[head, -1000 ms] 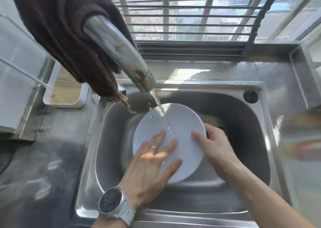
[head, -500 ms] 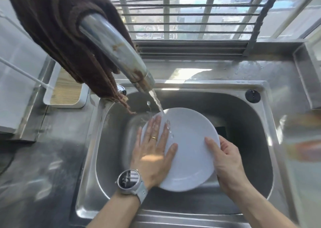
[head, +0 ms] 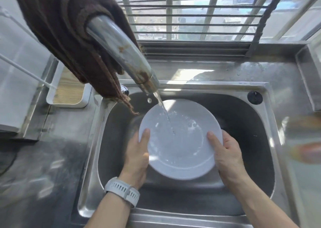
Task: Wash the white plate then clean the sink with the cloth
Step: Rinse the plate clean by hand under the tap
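Observation:
The white plate (head: 178, 151) is held face up over the steel sink (head: 243, 123), and water from the tap (head: 125, 54) runs onto its upper middle. My left hand (head: 138, 155) grips the plate's left rim with the thumb on top. At the right rim my right hand (head: 225, 156) grips it the same way, thumb on the upper face and fingers hidden underneath. A dark brown cloth (head: 64, 33) hangs draped over the tap, above and to the left of the plate.
A white tray with a ribbed wooden insert (head: 69, 92) sits on the counter left of the sink. A black plug (head: 254, 97) sits on the sink's back right rim. A barred window (head: 199, 10) runs behind. Wet steel counter surrounds the sink.
My left hand has left the plate's face, where it lay flat, and now grips the left rim. The plate now shows its hollow face and sits more level under the stream.

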The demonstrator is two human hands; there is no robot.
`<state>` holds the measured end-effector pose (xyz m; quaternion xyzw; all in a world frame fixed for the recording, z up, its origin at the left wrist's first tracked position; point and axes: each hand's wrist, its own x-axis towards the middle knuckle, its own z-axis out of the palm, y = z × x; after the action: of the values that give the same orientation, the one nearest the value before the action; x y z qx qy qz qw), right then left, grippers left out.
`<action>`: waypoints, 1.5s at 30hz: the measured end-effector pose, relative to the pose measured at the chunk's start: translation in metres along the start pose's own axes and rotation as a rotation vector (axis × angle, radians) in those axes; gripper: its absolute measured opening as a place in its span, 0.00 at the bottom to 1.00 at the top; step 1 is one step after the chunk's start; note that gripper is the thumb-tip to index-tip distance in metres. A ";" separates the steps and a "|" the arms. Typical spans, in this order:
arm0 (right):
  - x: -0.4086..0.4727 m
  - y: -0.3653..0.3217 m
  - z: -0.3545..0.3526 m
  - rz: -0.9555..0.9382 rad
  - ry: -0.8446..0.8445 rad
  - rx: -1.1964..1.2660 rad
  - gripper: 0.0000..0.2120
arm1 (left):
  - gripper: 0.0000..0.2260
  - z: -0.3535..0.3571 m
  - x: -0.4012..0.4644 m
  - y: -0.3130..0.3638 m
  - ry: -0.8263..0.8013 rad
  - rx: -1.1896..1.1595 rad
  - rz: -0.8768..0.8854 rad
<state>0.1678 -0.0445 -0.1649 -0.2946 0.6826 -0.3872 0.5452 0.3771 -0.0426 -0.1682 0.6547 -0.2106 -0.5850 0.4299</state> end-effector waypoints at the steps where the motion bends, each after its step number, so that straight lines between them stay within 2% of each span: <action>1: -0.001 -0.001 0.003 -0.026 -0.005 -0.204 0.13 | 0.12 0.002 0.000 0.002 0.023 -0.049 -0.027; 3: -0.006 0.000 0.009 -0.061 -0.021 -0.699 0.27 | 0.13 0.001 0.001 0.001 0.077 -0.018 -0.042; 4: -0.012 0.002 0.014 -0.126 -0.013 -0.914 0.31 | 0.13 0.000 0.001 0.000 0.105 -0.002 -0.045; 6: -0.022 0.006 0.029 -0.381 -0.065 -1.222 0.30 | 0.14 -0.003 0.002 -0.004 0.153 -0.013 -0.056; 7: -0.025 0.007 0.039 -0.472 -0.184 -1.292 0.30 | 0.15 -0.003 0.002 -0.005 0.154 -0.012 -0.053; 9: -0.025 0.007 0.064 -0.556 -0.510 -1.262 0.28 | 0.15 -0.002 -0.001 -0.009 0.110 0.037 -0.040; 10: -0.020 0.007 0.075 -0.585 -0.603 -1.218 0.28 | 0.15 0.000 -0.003 -0.010 0.093 0.060 -0.032; 11: -0.009 0.004 0.084 -0.632 -0.618 -1.188 0.28 | 0.16 0.000 -0.005 -0.011 0.081 0.066 -0.027; 13: 0.019 -0.001 0.085 -0.690 -0.512 -1.239 0.29 | 0.18 -0.003 -0.007 -0.011 0.107 0.027 -0.028; 16: 0.035 0.003 0.048 -0.520 -0.375 -1.388 0.33 | 0.19 -0.011 -0.004 -0.001 0.189 0.022 -0.018; 18: 0.004 0.011 0.030 -0.459 -0.446 -1.427 0.33 | 0.18 -0.011 -0.002 0.004 0.210 0.017 -0.004; 21: -0.043 0.015 0.053 -0.490 -0.680 -1.266 0.30 | 0.15 -0.002 -0.007 -0.004 0.174 0.025 -0.015; 22: -0.040 0.015 0.067 -0.547 -0.691 -1.217 0.29 | 0.14 0.001 -0.010 -0.007 0.158 0.013 -0.027; 25: 0.013 0.003 0.082 -0.674 -0.521 -1.250 0.30 | 0.15 0.002 -0.014 -0.009 0.154 -0.061 -0.064; 28: 0.031 0.008 0.045 -0.559 -0.362 -1.387 0.32 | 0.18 -0.006 -0.010 -0.002 0.182 -0.075 -0.037; 30: -0.007 0.016 0.035 -0.569 -0.454 -1.390 0.33 | 0.19 -0.001 -0.010 0.000 0.158 -0.060 -0.017; 32: -0.039 0.017 0.050 -0.613 -0.634 -1.270 0.31 | 0.18 0.010 -0.014 -0.001 0.148 -0.061 -0.029; 33: -0.041 0.015 0.062 -0.670 -0.669 -1.234 0.30 | 0.18 0.014 -0.015 -0.003 0.145 -0.082 -0.040; 35: -0.014 0.005 0.083 -0.799 -0.599 -1.255 0.29 | 0.17 0.014 -0.012 -0.003 0.144 -0.113 -0.040; 36: 0.004 -0.001 0.083 -0.802 -0.548 -1.280 0.29 | 0.17 0.010 -0.010 -0.002 0.159 -0.112 -0.033; 38: 0.033 -0.008 0.060 -0.697 -0.406 -1.351 0.29 | 0.16 0.000 -0.004 0.004 0.194 -0.110 -0.010; 40: 0.025 0.000 0.030 -0.623 -0.327 -1.432 0.32 | 0.16 -0.004 -0.002 0.009 0.198 -0.111 0.016; 44: -0.033 0.017 0.046 -0.670 -0.610 -1.303 0.29 | 0.17 0.012 -0.010 0.003 0.150 -0.132 -0.041; 45: -0.027 0.015 0.060 -0.730 -0.607 -1.262 0.29 | 0.18 0.014 -0.011 -0.001 0.128 -0.153 -0.055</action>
<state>0.2326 -0.0269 -0.1704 -0.8466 0.4549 0.0161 0.2760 0.3606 -0.0377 -0.1616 0.6614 -0.1195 -0.5680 0.4750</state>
